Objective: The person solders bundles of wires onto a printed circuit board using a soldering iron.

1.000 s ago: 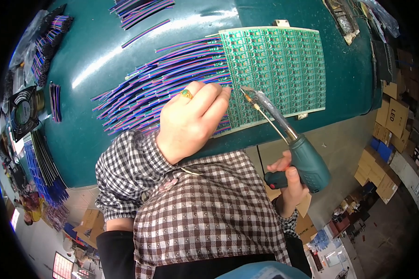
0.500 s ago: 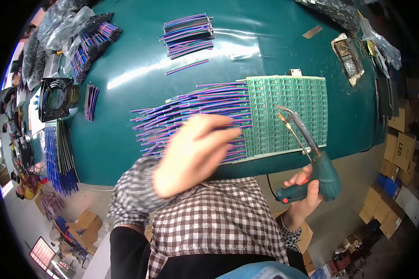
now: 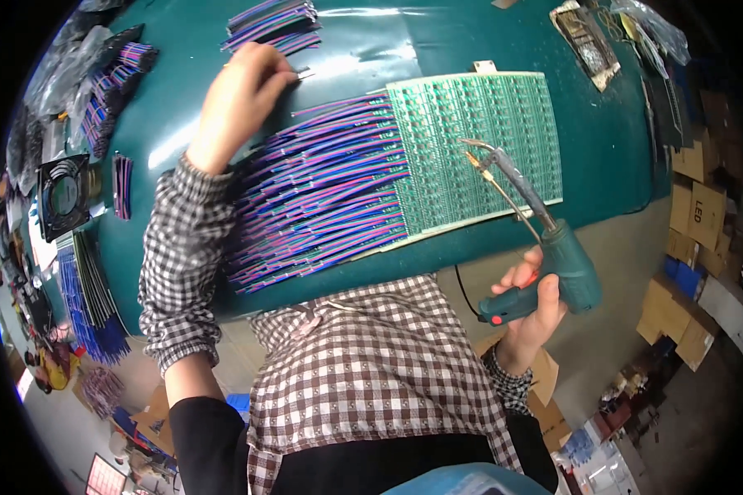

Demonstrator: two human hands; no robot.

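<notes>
My right hand point(image 3: 532, 301) is wrapped round the green handle of a soldering gun point(image 3: 571, 272), its thumb and fingers by a red trigger. The bent metal tip and a thin brass-ended feed tube point left, over a panel of green circuit boards point(image 3: 479, 165). Multicoloured wire leads point(image 3: 322, 190) lie in a dense row with their right ends along the panel's left edge. At the far left, my left hand point(image 3: 243, 103) pinches a short wire lead point(image 3: 305, 73); one end sticks out past the fingertips, and the hand hides the rest.
Beyond my left hand is a pile of wire leads point(image 3: 272, 25). A small black fan point(image 3: 63, 195) and a little wire bundle point(image 3: 122, 186) stand at left, near bagged bundles point(image 3: 111, 91). A grimy tray point(image 3: 584, 45) lies far right; cartons point(image 3: 698, 214) are beyond the table edge.
My left hand has moved from over the leads to the far left and closed on the loose lead. My right hand still holds the soldering gun. The whole view has shifted.
</notes>
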